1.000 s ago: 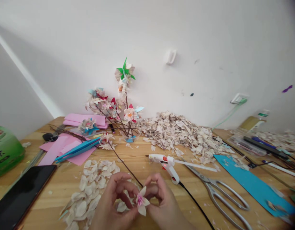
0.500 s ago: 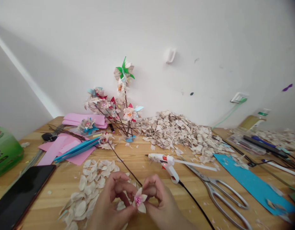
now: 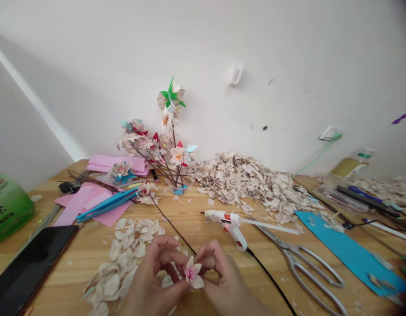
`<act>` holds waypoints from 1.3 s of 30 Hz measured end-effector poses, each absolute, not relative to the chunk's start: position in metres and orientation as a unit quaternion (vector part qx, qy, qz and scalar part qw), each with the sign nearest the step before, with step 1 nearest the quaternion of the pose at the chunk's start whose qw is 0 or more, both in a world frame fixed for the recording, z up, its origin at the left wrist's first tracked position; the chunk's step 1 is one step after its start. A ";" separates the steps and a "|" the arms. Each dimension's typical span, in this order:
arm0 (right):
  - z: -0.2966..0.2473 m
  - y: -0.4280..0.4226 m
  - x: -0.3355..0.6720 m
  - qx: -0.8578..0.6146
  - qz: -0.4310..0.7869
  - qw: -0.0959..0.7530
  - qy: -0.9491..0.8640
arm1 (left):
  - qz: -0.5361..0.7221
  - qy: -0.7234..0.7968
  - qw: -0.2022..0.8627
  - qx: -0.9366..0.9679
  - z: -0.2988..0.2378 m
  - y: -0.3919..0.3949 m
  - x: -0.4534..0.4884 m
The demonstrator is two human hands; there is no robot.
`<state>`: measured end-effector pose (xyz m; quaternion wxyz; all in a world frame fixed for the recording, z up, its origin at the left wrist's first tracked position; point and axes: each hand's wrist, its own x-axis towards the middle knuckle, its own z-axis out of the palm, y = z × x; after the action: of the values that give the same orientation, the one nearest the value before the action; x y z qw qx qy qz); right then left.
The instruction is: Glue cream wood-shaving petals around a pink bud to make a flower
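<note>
1. Left hand and right hand meet low over the near edge of the table, fingers of both pinched shut on a small flower with pale petals and a pink centre.
2. Best to keep the pinch light and at the base of the petals: thin, brittle-looking material, likely to crease or split under pressure.
3. Worth keeping the thin brown stem, which runs from the flower up and left across the table, steady while pressing; whether it is already joined to the flower cannot be told.
4. Sensible to hold each petal in place long enough for any glue to set; glue gun just right of the hands, red lamp lit, nozzle probably hot.
5. Spare petals lying loose just left of the hands, within easy reach; scissors further right.
</note>
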<state>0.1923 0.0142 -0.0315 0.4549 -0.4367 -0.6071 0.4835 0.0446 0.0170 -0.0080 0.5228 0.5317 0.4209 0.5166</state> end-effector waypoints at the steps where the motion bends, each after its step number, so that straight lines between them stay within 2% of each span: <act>1: -0.031 0.014 0.192 -0.436 0.485 0.454 -0.607 | 0.517 0.419 0.524 0.532 -0.008 0.017 0.044; 10: -0.030 0.016 0.193 -0.441 0.425 0.459 -0.643 | 0.467 0.413 0.512 0.591 -0.021 0.021 0.039; 14: -0.033 0.021 0.195 -0.467 0.416 0.488 -0.609 | 0.433 0.420 0.496 0.625 -0.003 0.031 0.025; 18: -0.030 0.028 0.199 -0.517 0.364 0.478 -0.610 | 0.471 0.449 0.479 0.589 0.021 0.050 -0.004; 21: -0.026 0.031 0.201 -0.527 0.317 0.466 -0.636 | 0.514 0.501 0.387 0.579 0.022 0.051 -0.022; 24: -0.025 0.032 0.202 -0.526 0.294 0.478 -0.639 | 0.441 0.531 0.286 0.665 0.003 0.034 -0.024; 26: -0.026 0.033 0.204 -0.538 0.289 0.483 -0.628 | 0.376 0.453 0.197 0.784 -0.018 0.021 -0.015; 28: -0.029 0.036 0.206 -0.554 0.284 0.486 -0.614 | 0.313 0.271 0.087 0.906 -0.039 0.012 -0.001; 31: -0.033 0.038 0.209 -0.565 0.273 0.491 -0.604 | 0.244 0.180 -0.079 0.950 -0.064 0.009 0.024; 33: -0.034 0.039 0.211 -0.563 0.269 0.492 -0.607 | 0.213 0.173 -0.119 0.954 -0.070 0.011 0.033; 35: -0.034 0.039 0.211 -0.562 0.265 0.494 -0.608 | 0.159 0.194 -0.091 0.964 -0.067 0.014 0.033; 39: -0.031 0.040 0.212 -0.559 0.270 0.494 -0.609 | 0.069 0.265 0.087 0.958 -0.042 0.023 0.006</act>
<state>0.2123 0.0396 -0.0310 0.4940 -0.5587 -0.6089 0.2703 0.0056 0.0225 -0.0425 0.0872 0.9579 0.2648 0.0689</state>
